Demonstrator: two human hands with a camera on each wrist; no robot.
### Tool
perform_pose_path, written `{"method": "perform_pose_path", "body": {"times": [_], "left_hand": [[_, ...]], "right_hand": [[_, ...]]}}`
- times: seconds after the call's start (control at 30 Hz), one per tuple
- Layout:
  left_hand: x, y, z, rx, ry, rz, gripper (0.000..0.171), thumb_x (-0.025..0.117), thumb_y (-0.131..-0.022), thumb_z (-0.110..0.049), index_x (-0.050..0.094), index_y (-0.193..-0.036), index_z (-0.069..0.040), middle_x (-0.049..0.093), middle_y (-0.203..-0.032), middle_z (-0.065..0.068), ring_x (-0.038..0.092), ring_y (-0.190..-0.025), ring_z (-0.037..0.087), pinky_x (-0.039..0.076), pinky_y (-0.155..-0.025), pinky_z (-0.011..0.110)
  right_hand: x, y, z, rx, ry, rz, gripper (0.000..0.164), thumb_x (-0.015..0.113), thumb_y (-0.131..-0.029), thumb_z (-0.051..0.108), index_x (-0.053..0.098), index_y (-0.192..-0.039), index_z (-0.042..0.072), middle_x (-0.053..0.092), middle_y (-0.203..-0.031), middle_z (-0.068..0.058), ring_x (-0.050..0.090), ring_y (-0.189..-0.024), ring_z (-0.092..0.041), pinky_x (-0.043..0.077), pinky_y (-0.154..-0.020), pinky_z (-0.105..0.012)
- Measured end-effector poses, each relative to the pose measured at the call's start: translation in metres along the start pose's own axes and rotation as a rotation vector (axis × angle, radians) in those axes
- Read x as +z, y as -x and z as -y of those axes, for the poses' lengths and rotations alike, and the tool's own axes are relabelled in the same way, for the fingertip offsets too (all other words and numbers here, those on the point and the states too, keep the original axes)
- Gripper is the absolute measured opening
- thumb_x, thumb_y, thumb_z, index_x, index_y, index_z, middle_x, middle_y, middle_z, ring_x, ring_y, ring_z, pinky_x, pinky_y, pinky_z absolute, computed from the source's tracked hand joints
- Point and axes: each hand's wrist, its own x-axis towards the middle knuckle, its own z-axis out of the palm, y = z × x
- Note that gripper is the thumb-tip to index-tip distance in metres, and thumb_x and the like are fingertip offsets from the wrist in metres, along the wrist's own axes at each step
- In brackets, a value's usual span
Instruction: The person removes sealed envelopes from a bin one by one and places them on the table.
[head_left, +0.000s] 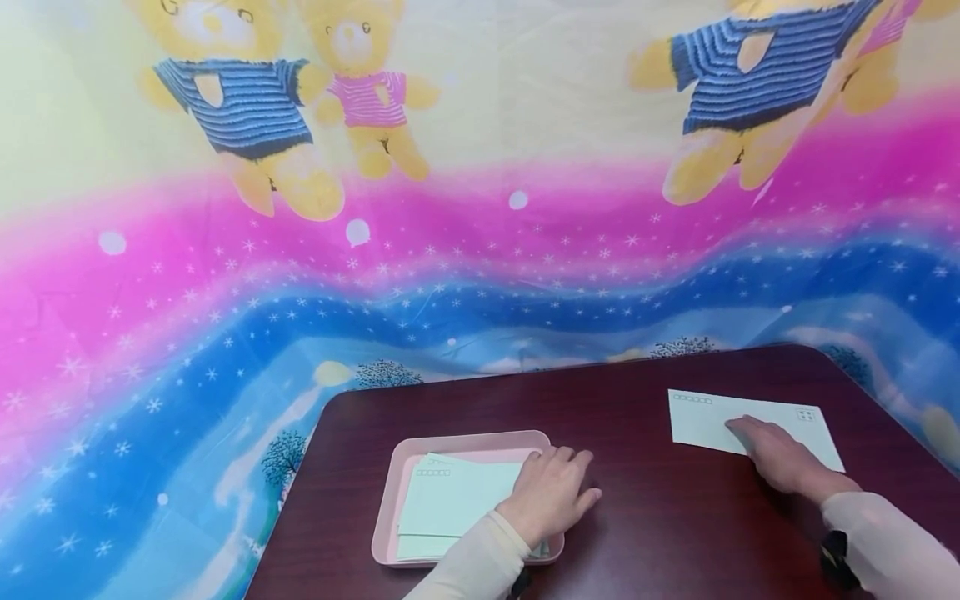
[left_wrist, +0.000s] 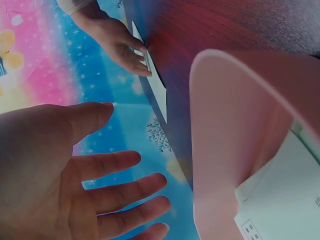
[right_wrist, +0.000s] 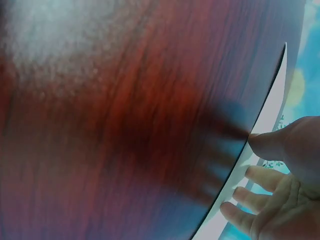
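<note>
A pale green envelope [head_left: 705, 421] with a row of small boxes and a stamp square lies at the right of the table. My right hand [head_left: 783, 454] is over its near edge. In the right wrist view, thumb and fingertips [right_wrist: 255, 141] reach the envelope [right_wrist: 275, 107] without curling round it. Above the right side of a pink tray [head_left: 386, 500] hovers my left hand [head_left: 551, 492], fingers spread and holding nothing. Several similar envelopes [head_left: 457, 504] lie stacked in that tray, partly hidden by the left hand and sleeve.
The dark red-brown table [head_left: 622, 517] has rounded far corners. Behind its far edge hangs a colourful curtain [head_left: 480, 250] printed with teddy bears and snowflakes. Bare tabletop lies between the tray and the single envelope.
</note>
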Motion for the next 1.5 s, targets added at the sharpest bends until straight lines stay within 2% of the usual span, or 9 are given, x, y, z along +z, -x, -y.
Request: {"method": "perform_pose_path", "body": {"times": [0.17, 0.47, 0.6, 0.73, 0.87, 1.13, 1.5], "left_hand": [[0.0, -0.001, -0.001, -0.002, 0.002, 0.006, 0.049, 0.048, -0.089, -0.055, 0.058, -0.126, -0.024, 0.064, -0.108, -0.005, 0.059, -0.095, 0.013, 0.047, -0.076, 0.03], [-0.001, -0.003, -0.004, -0.002, 0.001, 0.009, 0.047, 0.051, -0.089, -0.053, 0.058, -0.125, -0.024, 0.065, -0.109, -0.005, 0.058, -0.094, 0.013, 0.046, -0.077, 0.03], [-0.001, -0.004, -0.005, -0.002, -0.003, 0.002, 0.047, 0.052, -0.088, -0.052, 0.059, -0.125, -0.024, 0.065, -0.108, -0.005, 0.058, -0.093, 0.013, 0.046, -0.077, 0.03], [-0.002, -0.004, -0.006, -0.002, -0.007, 0.002, 0.046, 0.052, -0.088, -0.052, 0.059, -0.124, -0.024, 0.065, -0.108, -0.005, 0.058, -0.094, 0.013, 0.046, -0.077, 0.03], [-0.003, -0.004, -0.008, 0.003, -0.005, 0.003, 0.047, 0.051, -0.089, -0.053, 0.059, -0.124, -0.024, 0.065, -0.108, -0.005, 0.058, -0.095, 0.013, 0.046, -0.077, 0.03], [-0.003, -0.007, -0.009, 0.008, -0.001, 0.014, 0.047, 0.051, -0.088, -0.054, 0.058, -0.125, -0.025, 0.064, -0.108, -0.006, 0.058, -0.094, 0.012, 0.046, -0.076, 0.03], [0.0, -0.013, -0.015, 0.021, 0.014, 0.009, 0.046, 0.052, -0.088, -0.053, 0.059, -0.124, -0.026, 0.065, -0.108, -0.006, 0.057, -0.094, 0.012, 0.047, -0.076, 0.03]], "right_hand": [[0.0, -0.004, -0.004, -0.009, -0.064, 0.014, 0.039, 0.039, -0.09, -0.008, 0.045, -0.128, -0.014, 0.044, -0.129, -0.037, 0.035, -0.119, -0.056, 0.03, -0.095, -0.066], [-0.005, -0.011, -0.009, -0.012, -0.063, 0.026, 0.035, 0.038, -0.091, -0.008, 0.044, -0.125, -0.015, 0.045, -0.124, -0.037, 0.039, -0.114, -0.055, 0.034, -0.091, -0.064], [-0.007, -0.015, -0.011, 0.01, -0.051, 0.05, 0.036, 0.037, -0.09, -0.01, 0.043, -0.125, -0.013, 0.048, -0.122, -0.034, 0.043, -0.112, -0.052, 0.037, -0.089, -0.063], [-0.007, -0.019, -0.016, 0.066, -0.001, 0.082, 0.04, 0.041, -0.086, -0.013, 0.044, -0.125, -0.01, 0.048, -0.121, -0.034, 0.044, -0.11, -0.052, 0.041, -0.085, -0.062], [-0.005, -0.023, -0.02, 0.113, 0.031, 0.097, 0.039, 0.041, -0.086, -0.011, 0.044, -0.125, -0.008, 0.049, -0.121, -0.034, 0.045, -0.109, -0.052, 0.042, -0.082, -0.062], [-0.007, -0.026, -0.026, 0.153, 0.02, 0.105, 0.036, 0.038, -0.089, -0.007, 0.041, -0.125, -0.007, 0.047, -0.121, -0.035, 0.043, -0.108, -0.053, 0.041, -0.08, -0.063], [-0.006, -0.034, -0.036, 0.173, -0.005, 0.132, 0.041, 0.042, -0.083, -0.015, 0.041, -0.123, -0.011, 0.046, -0.119, -0.038, 0.041, -0.11, -0.055, 0.04, -0.085, -0.063]]}}
